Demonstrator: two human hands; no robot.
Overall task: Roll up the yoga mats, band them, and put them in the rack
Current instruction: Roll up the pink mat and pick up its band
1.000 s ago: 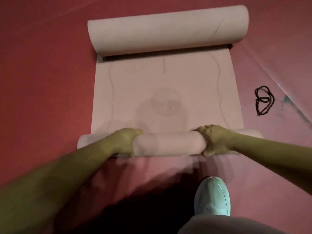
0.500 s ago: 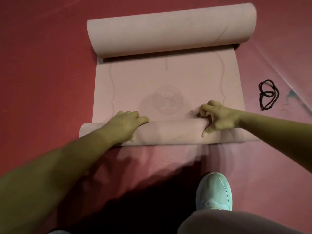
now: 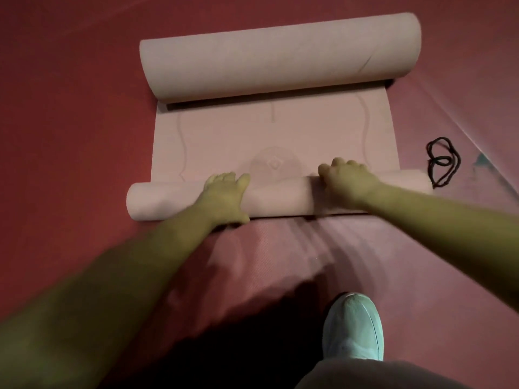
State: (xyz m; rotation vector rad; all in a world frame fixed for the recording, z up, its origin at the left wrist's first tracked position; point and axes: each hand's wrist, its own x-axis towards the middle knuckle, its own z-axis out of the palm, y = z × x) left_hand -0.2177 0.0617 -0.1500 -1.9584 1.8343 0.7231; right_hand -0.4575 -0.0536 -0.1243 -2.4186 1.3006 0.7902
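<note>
A pale pink yoga mat [image 3: 224,136] lies on the red floor, its flat middle stretch showing a faint printed emblem. Its near end is wound into a slim roll [image 3: 278,197], and its far end curls up in a thick roll [image 3: 280,54]. My left hand [image 3: 224,197] lies over the slim roll left of centre, fingers wrapped over its top. My right hand [image 3: 348,178] holds the same roll right of centre, fingers curled over the far side. A black elastic band [image 3: 442,162] lies in loops on the floor just right of the mat.
Red floor matting [image 3: 70,136] surrounds the mat on all sides. My light-coloured shoe [image 3: 354,327] stands behind the slim roll, with a trouser leg at the bottom edge. A seam and a teal mark [image 3: 481,160] run along the floor at right.
Both hands have pushed the slim roll away from me, winding in more mat. The flat stretch is shorter and the emblem is now half covered.
</note>
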